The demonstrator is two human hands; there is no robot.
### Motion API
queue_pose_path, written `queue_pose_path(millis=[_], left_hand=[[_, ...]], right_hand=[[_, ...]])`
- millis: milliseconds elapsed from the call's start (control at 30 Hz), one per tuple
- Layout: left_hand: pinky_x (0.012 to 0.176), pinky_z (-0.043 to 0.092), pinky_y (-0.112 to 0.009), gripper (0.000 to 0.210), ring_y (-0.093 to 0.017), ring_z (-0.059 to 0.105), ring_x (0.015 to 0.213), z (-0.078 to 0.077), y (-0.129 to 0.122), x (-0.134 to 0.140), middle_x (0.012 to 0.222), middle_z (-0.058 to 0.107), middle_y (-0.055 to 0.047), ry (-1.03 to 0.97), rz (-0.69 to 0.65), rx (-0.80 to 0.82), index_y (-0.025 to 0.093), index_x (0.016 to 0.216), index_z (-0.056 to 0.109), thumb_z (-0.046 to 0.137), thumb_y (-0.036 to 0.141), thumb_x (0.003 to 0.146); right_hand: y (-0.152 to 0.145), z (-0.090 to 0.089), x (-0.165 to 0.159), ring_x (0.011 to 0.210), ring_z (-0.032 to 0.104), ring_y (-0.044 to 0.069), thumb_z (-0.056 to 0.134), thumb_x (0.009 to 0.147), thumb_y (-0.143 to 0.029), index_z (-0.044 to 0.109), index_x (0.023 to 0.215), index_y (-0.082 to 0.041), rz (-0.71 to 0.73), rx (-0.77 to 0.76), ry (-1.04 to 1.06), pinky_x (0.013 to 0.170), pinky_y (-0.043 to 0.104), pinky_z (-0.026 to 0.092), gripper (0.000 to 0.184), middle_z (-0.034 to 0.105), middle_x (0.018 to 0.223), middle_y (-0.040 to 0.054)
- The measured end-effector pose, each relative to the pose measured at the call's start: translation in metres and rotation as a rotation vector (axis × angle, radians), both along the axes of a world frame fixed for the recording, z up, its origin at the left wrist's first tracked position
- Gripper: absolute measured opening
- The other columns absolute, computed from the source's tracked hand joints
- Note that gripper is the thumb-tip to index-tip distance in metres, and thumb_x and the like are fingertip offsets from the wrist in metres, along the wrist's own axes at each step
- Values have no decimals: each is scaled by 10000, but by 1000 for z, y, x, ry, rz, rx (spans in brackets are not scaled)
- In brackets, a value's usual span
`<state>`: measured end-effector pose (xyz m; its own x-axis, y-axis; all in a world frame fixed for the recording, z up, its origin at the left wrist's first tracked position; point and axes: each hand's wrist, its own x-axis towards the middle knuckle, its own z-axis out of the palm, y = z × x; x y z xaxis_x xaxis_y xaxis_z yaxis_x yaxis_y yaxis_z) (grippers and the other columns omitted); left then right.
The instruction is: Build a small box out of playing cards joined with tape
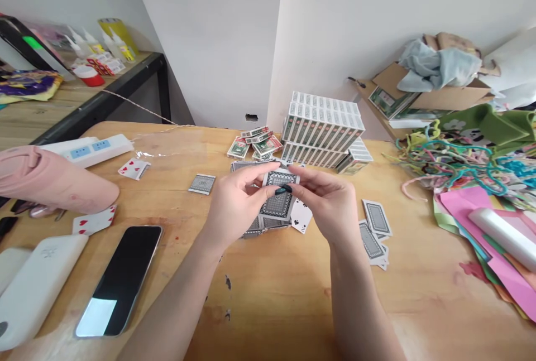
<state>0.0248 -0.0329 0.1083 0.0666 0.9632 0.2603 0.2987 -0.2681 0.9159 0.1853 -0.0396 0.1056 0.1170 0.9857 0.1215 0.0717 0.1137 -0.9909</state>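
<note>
Between both hands a playing card (278, 207) is held upright, its grey patterned back toward me. My left hand (237, 196) pinches its left edge and my right hand (329, 199) its right edge, thumbs meeting in front near the top. Whether it is one card or several stacked, I cannot tell. Behind and below lies a flat structure of patterned cards (253, 230), partly hidden by the hands. A face-up club card (301, 216) sticks out beside it on the right. Several loose cards (372, 238) lie face down right of my right hand.
Stacked card boxes (322, 126) stand at the back, with several loose card boxes (255, 143) beside them. On the left are a phone (121, 280), a white power bank (42, 288), a pink roll (54, 179) and a power strip (96, 149). Coloured paper (473, 210) and yarn (469, 154) lie right.
</note>
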Motion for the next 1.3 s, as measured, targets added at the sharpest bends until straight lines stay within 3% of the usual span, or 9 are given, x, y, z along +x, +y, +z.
queue_pose_path(millis=[167, 367, 733, 1067, 1300], left_hand=[[657, 553, -260, 264, -119, 628, 637, 0, -2, 2, 794, 719, 11, 152, 89, 135, 239, 1024, 724, 686, 175, 771], [650, 544, -229, 186, -118, 665, 721, 0, -2, 0, 911, 743, 5, 185, 93, 261, 219, 954, 730, 666, 151, 793], [754, 566, -265, 173, -141, 699, 770, 4, -2, -3, 901, 757, 21, 110, 93, 134, 239, 935, 738, 648, 169, 804], [718, 565, -284, 164, -148, 701, 736, -4, 0, 4, 851, 756, 23, 191, 164, 319, 243, 844, 741, 633, 127, 804], [715, 553, -261, 203, -140, 696, 755, -8, 3, 7, 851, 752, 21, 221, 180, 392, 226, 839, 731, 617, 65, 796]], right_hand=[[-3, -3, -7, 772, 683, 160, 650, 760, -181, 746, 915, -226, -101, 140, -185, 720, 321, 563, 188, 745, 872, 15], [-6, 3, -13, 807, 677, 146, 578, 808, -106, 734, 853, -218, -133, 328, -412, 741, 280, 542, 197, 735, 850, 16], [-3, 0, -9, 808, 658, 138, 580, 817, -100, 709, 875, -219, -39, 326, -303, 737, 275, 527, 184, 714, 848, 7], [-2, -1, -14, 789, 637, 141, 518, 836, -70, 673, 861, -204, -117, 392, -518, 714, 271, 510, 206, 686, 835, 23], [2, -8, -18, 817, 615, 169, 425, 847, -79, 593, 877, -204, -92, 383, -603, 730, 318, 500, 211, 642, 870, 51]])
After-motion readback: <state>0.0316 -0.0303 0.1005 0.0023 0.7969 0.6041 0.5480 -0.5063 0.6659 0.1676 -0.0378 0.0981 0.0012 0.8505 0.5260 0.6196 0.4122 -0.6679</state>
